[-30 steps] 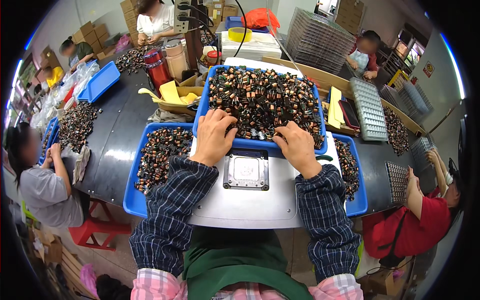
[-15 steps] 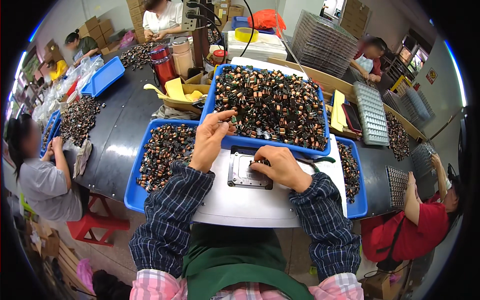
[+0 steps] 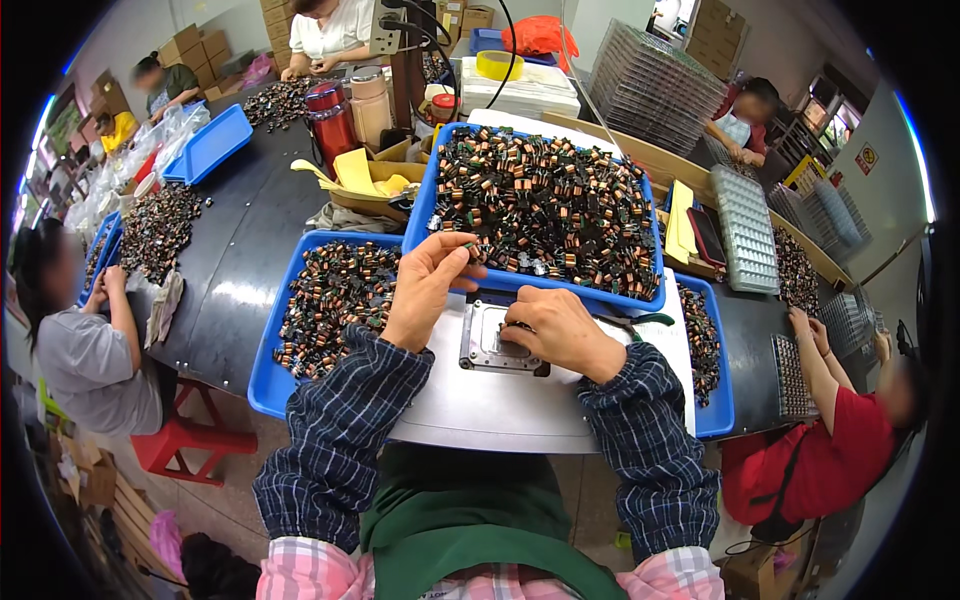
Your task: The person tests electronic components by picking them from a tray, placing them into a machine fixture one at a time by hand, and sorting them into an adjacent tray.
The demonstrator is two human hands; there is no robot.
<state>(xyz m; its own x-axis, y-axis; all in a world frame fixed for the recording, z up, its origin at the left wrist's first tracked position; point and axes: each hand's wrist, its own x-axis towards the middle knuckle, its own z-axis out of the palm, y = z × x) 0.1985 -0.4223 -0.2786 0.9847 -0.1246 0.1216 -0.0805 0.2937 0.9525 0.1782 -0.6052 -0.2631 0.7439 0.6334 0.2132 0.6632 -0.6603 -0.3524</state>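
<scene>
left hand (image 3: 428, 290) pinches one coil (image 3: 470, 247); right hand (image 3: 558, 330) presses one fixture (image 3: 485, 340).

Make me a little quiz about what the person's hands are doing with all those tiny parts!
1. True or false: the right hand rests on the square metal fixture.
2. What does the left hand pinch? A) a small coil part B) a yellow cloth C) a red flask
3. What colour is the tray holding the big heap of coil parts?

Key: 1 true; 2 A, it pinches a small coil part at the tray's near edge; 3 blue.
</scene>
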